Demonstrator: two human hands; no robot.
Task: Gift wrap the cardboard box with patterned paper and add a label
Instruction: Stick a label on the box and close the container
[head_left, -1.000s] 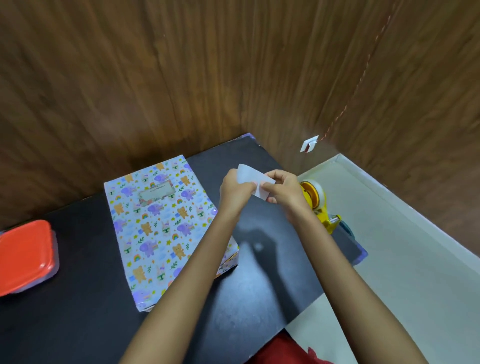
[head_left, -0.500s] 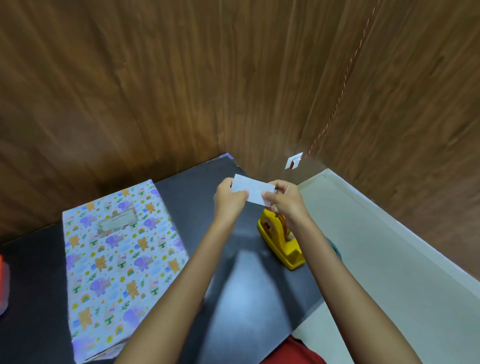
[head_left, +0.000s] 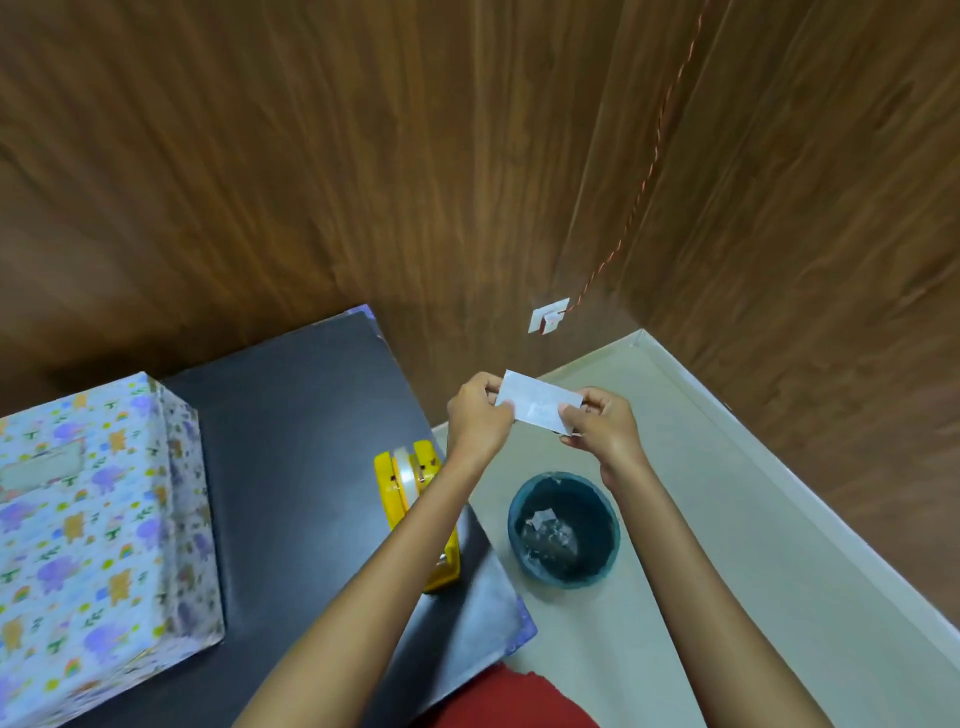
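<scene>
Both hands are raised side by side beyond the right edge of the table, each pinching one end of a small white paper slip (head_left: 537, 408) that stretches between them. The left hand (head_left: 480, 418) grips the slip's left end between thumb and curled fingers, and the right hand (head_left: 602, 434) pinches the right end the same way. The slip hangs in the air above the pale floor (head_left: 727, 571), farther out than a dark teal bin (head_left: 513, 527) that stands on the floor just beside the table and has crumpled paper scraps (head_left: 550, 532) in it. The gift-wrapped box (head_left: 93, 545), covered in pale paper printed with purple elephants and orange bears, sits on the black table (head_left: 291, 441) at the left, well apart from the hands, and a rectangular label (head_left: 44, 465) is stuck on its top face. A yellow tape dispenser (head_left: 410, 483) stands on the table near its right edge, partly hidden by the left forearm. Dark wood panelling (head_left: 311, 156) fills the far side, with a small white clip (head_left: 548, 316) fixed low on it and an orange cord (head_left: 645, 176) running up from the clip. A bit of red clothing (head_left: 509, 701) shows at the near edge.
</scene>
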